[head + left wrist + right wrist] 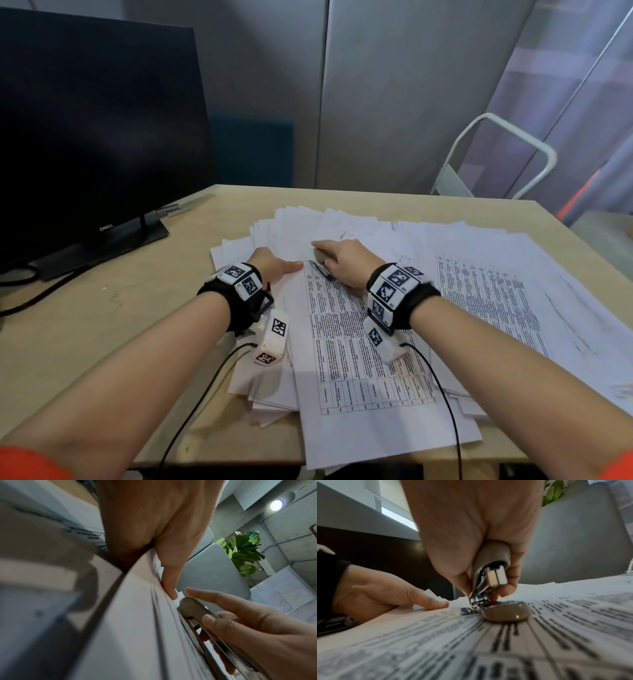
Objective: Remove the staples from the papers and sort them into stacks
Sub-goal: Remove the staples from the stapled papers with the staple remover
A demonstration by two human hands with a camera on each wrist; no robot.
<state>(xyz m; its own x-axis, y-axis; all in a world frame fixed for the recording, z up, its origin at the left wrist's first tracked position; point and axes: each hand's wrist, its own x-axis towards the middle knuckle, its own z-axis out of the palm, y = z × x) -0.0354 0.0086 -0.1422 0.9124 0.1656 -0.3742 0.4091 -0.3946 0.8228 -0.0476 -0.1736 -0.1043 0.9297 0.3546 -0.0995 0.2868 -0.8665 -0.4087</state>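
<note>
A loose spread of white printed papers (359, 342) covers the wooden table (137, 308). My left hand (274, 265) lies flat on the top-left corner of the uppermost table-printed sheet, thumb stretched toward the right hand; the right wrist view shows this left hand (385, 592) pressing the paper down. My right hand (342, 260) grips a grey and metal staple remover (320, 270). The tool's chrome tip (471, 608) touches the sheet near its corner, and its grey lower pad (506, 613) rests on the print. From the left wrist, the remover (190, 608) sits under the right hand's fingers (223, 605). I cannot make out a staple.
A dark Dell monitor (96, 137) on a flat stand fills the left, with black cables trailing over the table's left side. More sheets (496, 291) fan out to the right, reaching the table's edge. A white metal frame (496, 154) stands behind the far right corner.
</note>
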